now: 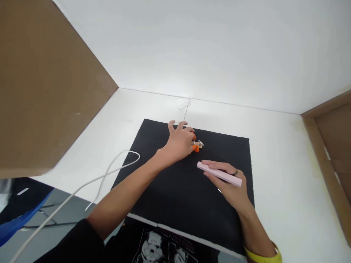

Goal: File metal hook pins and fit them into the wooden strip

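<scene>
My left hand [179,142] reaches over the black mat, its outer fingers spread. Its thumb side closes at a small orange and tan object [201,145] with a shiny, clear-looking end; the grip itself is partly hidden, and I cannot make out the object's kind. Lower and to the right, my right hand [233,186] grips a long, flat, pale pink bar-shaped thing [219,174] between thumb and fingers, tilted down to the right. A ring shows on one finger. A thin whitish sliver [219,190] peeks out just below this hand.
The black mat [170,193] lies on a white table [276,168]. A white cable [95,179] loops over the left side and off the edge. Clear plastic [183,103] lies behind the mat. Brown panels [49,91] flank the table, with a white wall [208,47] behind.
</scene>
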Demonstrator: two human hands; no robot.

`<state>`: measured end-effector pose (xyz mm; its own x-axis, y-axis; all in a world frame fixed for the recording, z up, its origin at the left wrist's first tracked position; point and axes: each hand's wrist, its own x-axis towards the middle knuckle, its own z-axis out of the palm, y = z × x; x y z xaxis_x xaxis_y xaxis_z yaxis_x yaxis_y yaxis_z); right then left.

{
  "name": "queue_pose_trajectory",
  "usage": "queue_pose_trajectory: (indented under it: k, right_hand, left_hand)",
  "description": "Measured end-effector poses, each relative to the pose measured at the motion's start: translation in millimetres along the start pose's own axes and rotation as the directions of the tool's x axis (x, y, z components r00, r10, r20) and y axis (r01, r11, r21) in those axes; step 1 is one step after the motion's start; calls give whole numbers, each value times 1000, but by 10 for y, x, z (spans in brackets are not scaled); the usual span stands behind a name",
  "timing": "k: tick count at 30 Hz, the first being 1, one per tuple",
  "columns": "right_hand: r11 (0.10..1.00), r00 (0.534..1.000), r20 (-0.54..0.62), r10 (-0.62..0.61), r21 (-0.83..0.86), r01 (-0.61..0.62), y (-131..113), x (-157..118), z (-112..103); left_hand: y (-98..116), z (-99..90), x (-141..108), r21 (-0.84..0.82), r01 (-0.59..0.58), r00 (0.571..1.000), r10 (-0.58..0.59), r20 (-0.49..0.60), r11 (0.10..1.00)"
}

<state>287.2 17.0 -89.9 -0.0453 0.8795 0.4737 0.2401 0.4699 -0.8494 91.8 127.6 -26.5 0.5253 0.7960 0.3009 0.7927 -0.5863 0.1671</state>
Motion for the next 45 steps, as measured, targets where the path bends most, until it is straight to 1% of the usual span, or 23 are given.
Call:
queue_pose_trajectory:
  k: [4,10,13,17,19,23,26,28,30,33,38,45]
  right_hand:
    - [1000,999,36,10,-7,-9,19,-6,7]
    - [1000,996,93,7,8,-8,87,-39,15]
    - [1000,993,116,8,12,-10,92,-45,23]
    - [1000,992,128,4,23,-7,74,-55,20]
    - [999,993,122,-3,36,-2,65,-66,1]
    - [998,998,69,-11,60,7,50,-82,-63]
    - [998,999,44,-3,64,0,45,-76,-87]
    - [998,999,41,4,63,-6,52,-67,-77]
    - [998,999,46,7,59,-9,69,-60,-51]
    - [999,999,48,9,51,-11,106,-55,-11]
    - [999,1000,17,19,30,-19,160,-55,9]
    - [999,999,-22,35,-20,-36,212,-46,4]
  left_hand:
    - [39,20,-45,38,-27,999,28,-40,999]
    - [108,60,-159,95,-96,991,104,-89,991]
    - [145,62,-196,114,-105,987,117,-111,988]
    - [193,-20,-256,123,-107,983,123,-134,987]
    - [200,-92,-341,115,-101,982,117,-146,988]
    - [141,-197,-678,79,-59,986,71,-154,995]
    - [59,-170,-953,55,-24,992,31,-123,998]
    - [13,-112,-1064,44,-2,993,7,-118,999]
    - [-17,-45,-1105,38,15,993,-11,-119,999]
    - [-38,33,-1099,22,29,992,-26,-123,999]
    - [-78,59,-1154,-15,93,986,-94,-137,996]
    - [-209,100,-1401,-73,176,981,-180,-66,982]
